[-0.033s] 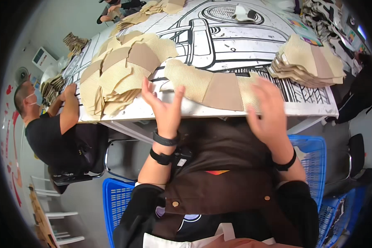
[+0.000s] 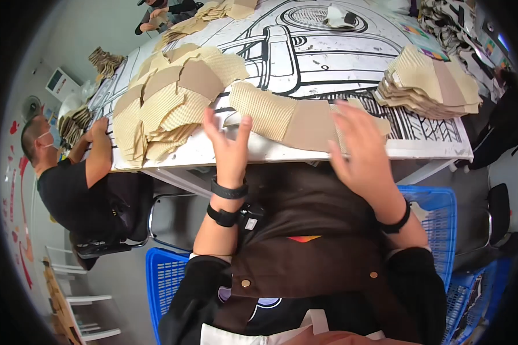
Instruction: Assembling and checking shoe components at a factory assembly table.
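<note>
A curved beige mesh fabric piece with a brown middle panel [image 2: 312,127] lies flat at the table's near edge in front of me. My left hand [image 2: 231,150] is raised, palm up with fingers spread, just short of the piece's left end; nothing is in it. Over the right end of the piece is my right hand [image 2: 364,150], its fingers stretched out and thumb apart. That hand hides part of the mesh, and I cannot tell whether its fingertips touch the fabric.
A spread pile of similar pieces [image 2: 164,106] lies to the left. On the right sits a neater stack [image 2: 423,86]. The white table [image 2: 322,72] bears black line drawings. A person in black [image 2: 77,192] works at the left edge. Blue baskets [image 2: 434,230] stand below the table.
My right hand has shifted a little left and down over the fabric piece, uncovering its right end. My left hand has barely moved.
</note>
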### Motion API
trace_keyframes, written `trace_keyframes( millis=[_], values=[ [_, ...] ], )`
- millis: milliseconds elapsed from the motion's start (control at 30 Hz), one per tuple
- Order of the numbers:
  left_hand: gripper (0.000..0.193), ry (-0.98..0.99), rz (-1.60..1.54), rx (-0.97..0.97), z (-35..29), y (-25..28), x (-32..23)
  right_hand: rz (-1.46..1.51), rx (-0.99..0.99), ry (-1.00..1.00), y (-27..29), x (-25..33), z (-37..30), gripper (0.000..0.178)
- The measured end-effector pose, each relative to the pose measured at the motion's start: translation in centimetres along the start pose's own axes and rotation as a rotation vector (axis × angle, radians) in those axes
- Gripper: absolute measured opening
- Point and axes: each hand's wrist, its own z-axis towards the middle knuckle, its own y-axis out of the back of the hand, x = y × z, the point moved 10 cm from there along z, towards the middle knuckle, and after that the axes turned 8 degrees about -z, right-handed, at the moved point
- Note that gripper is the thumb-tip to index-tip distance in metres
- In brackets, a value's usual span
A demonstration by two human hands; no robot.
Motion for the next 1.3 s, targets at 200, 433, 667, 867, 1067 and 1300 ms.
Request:
trace_keyframes(
  millis=[200, 433, 667, 867, 1067, 1300],
  values=[
    [0.053, 0.325, -0.215, 0.476, 2.7, -4.2, 6.1, -0.143, 0.091, -0.047, -11.4, -0.8, 4.2, 0.046],
    [0.044, 0.322, -0.15, 0.419, -2.5, -1.7, 3.8, -0.031, 0.468, -0.012, -15.1, -2.0, 1.3, 0.053],
    [0.04, 0.438, 0.035, 0.46, -4.1, 1.5, 1.8, 0.072, 0.617, 0.124, -14.1, -0.5, -0.5, 0.051],
    [0.045, 0.505, 0.46, 0.686, -0.9, -0.5, 2.0, -0.124, 0.406, 0.1, -12.3, 0.5, -0.6, 0.05],
    [0.031, 0.358, 0.1, 0.773, -0.1, -3.9, 1.2, -0.277, 0.408, 0.129, -11.5, 1.7, -0.7, 0.07],
    [0.028, 0.472, -0.125, 0.651, -1.1, -2.8, 1.8, -0.321, 0.295, 0.134, -10.5, 1.9, -0.8, 0.079]
  ],
)
